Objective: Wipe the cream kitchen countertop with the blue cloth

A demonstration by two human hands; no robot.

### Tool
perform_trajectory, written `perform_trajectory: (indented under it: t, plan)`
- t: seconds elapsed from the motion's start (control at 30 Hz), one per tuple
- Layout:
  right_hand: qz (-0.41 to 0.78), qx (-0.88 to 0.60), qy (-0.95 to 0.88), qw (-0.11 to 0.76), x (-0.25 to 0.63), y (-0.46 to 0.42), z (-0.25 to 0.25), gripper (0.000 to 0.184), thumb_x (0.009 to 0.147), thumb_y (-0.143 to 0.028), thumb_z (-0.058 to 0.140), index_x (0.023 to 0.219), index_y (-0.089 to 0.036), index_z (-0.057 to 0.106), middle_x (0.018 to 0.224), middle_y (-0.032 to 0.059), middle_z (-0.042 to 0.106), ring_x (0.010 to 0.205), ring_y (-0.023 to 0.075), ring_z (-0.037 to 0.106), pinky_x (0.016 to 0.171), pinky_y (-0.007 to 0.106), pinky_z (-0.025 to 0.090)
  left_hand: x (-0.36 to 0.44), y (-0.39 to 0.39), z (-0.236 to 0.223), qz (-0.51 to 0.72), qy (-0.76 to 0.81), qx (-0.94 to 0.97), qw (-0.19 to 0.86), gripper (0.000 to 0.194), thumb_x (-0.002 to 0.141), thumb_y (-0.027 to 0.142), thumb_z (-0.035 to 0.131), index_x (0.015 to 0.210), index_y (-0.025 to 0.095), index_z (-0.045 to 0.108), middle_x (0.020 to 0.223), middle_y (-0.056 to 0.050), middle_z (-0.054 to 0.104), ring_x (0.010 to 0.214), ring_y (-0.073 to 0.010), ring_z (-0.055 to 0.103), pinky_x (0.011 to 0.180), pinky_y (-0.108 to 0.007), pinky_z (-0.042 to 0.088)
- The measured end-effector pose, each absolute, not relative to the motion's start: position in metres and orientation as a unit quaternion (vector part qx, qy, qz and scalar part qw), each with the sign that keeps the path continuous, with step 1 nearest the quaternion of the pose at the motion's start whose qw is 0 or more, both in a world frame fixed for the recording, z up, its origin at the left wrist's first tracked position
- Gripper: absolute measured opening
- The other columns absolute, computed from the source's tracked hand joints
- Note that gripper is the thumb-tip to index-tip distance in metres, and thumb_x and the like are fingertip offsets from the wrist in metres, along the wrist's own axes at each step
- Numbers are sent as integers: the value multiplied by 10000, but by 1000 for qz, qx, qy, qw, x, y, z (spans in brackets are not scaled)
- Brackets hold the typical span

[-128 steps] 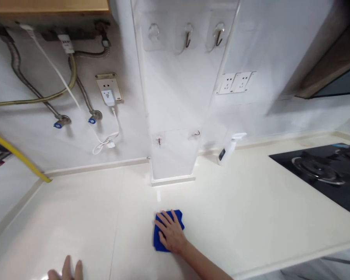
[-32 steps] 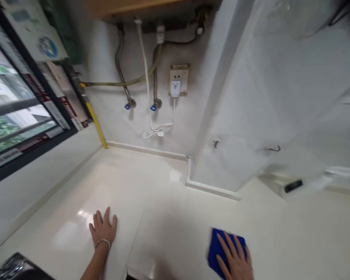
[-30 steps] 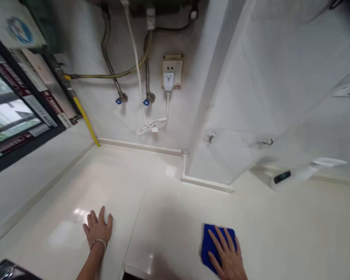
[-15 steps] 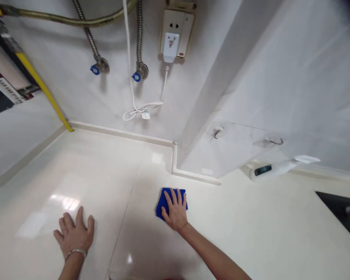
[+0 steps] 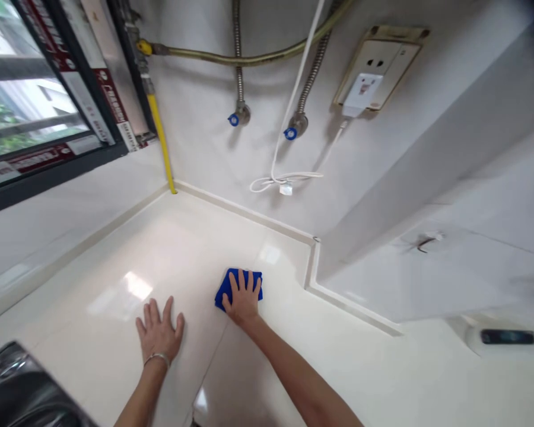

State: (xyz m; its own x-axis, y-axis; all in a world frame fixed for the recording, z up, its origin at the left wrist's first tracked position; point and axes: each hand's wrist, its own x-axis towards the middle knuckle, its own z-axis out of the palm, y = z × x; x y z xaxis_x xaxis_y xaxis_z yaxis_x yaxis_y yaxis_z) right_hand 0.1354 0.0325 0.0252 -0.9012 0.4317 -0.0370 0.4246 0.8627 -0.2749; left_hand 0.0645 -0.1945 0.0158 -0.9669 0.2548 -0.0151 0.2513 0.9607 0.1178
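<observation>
My right hand (image 5: 244, 301) presses a folded blue cloth (image 5: 225, 290) against the glossy cream countertop (image 5: 276, 356), holding it under the palm and spread fingers. The cloth's edges show around the fingertips and to the left of the thumb. It lies over the thin seam in the surface. To the left, my left hand (image 5: 160, 338) rests on the countertop with its fingers apart and nothing in it. A metal bracelet (image 5: 157, 357) circles that wrist.
A raised lip (image 5: 249, 214) runs along the wall and steps around a pillar. Above are two blue-handled valves (image 5: 234, 120), a plugged-in socket (image 5: 374, 74), a looped white cord (image 5: 286, 178) and a yellow pipe (image 5: 161, 139). A shiny black object (image 5: 24, 391) is at lower left, a white device (image 5: 507, 338) at right.
My right hand has slid the cloth leftward over the countertop, from right of the seam onto it. The view has turned left, bringing in the window and the black object.
</observation>
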Motion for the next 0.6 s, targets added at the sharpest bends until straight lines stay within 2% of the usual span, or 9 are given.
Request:
perform_trajectory:
  t: [0.17, 0.3, 0.4, 0.5, 0.6]
  plan:
    - [199, -97, -975, 24, 172, -20, 35, 734, 926, -607, 421, 1558, -272, 255, 1653, 104, 169, 1500, 437, 78, 1167, 703, 26, 63, -200, 20, 63, 990, 127, 22, 624, 948, 480, 255, 1510, 220, 335, 1638, -210, 180, 1529, -356, 104, 1224, -563, 104]
    - [231, -26, -971, 53, 225, -10, 28, 702, 915, -642, 424, 1540, -365, 267, 1632, 40, 260, 1509, 357, 140, 1190, 679, 86, 54, -202, 11, 82, 989, 123, 6, 654, 937, 527, 193, 1502, 237, 351, 1626, -219, 185, 1525, -371, 115, 1206, -590, 123]
    - [213, -81, -970, 90, 281, 19, 22, 692, 900, -628, 470, 1524, -379, 305, 1602, 16, 333, 1497, 319, 199, 1205, 640, 126, 48, -197, 10, 93, 986, 140, -20, 695, 916, 578, 155, 1498, 254, 352, 1615, -207, 203, 1516, -367, 144, 1189, -590, 167]
    - [164, -181, -963, 115, 350, 51, 15, 689, 885, -553, 530, 1516, -349, 343, 1588, 39, 360, 1483, 324, 232, 1207, 616, 146, 49, -196, 12, 87, 982, 162, -36, 727, 896, 608, 135, 1487, 254, 367, 1581, -204, 260, 1496, -367, 188, 1157, -590, 228]
    - [102, -290, -943, 126, 423, 80, 6, 650, 913, -470, 496, 1525, -320, 337, 1584, 53, 367, 1484, 313, 233, 1210, 588, 149, 45, -200, 6, 78, 981, 177, -33, 758, 868, 626, 147, 1486, 245, 366, 1557, -208, 297, 1468, -396, 235, 1121, -616, 262]
